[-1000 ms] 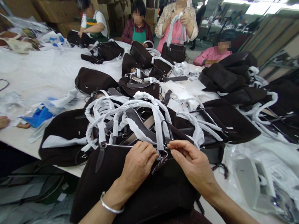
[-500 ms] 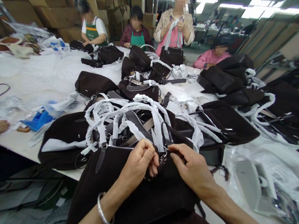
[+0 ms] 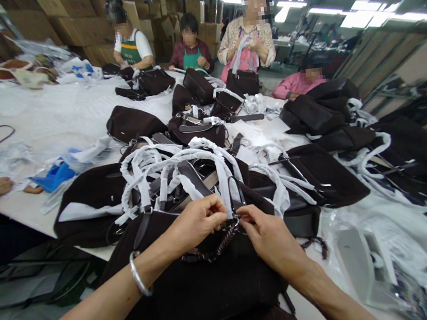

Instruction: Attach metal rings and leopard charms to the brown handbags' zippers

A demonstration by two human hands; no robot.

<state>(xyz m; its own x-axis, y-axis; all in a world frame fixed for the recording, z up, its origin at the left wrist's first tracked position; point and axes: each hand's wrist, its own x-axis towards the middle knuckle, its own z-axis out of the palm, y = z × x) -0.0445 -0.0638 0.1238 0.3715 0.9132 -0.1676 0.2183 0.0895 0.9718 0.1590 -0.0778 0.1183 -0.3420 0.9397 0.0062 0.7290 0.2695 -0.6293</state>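
Bag, dark brown, lies nearest, below both hands at the near edge of the surface. Left hand reaches over it, back of the hand up, a bangle on the wrist; its grip is almost closed beside the metal clasp, but whether it has hold I cannot tell. Right hand angles in opposite, its grip pinched on the clasp between thumb and forefinger. Braided cord trails below. Beyond stand white-wrapped handles, then more dark bags
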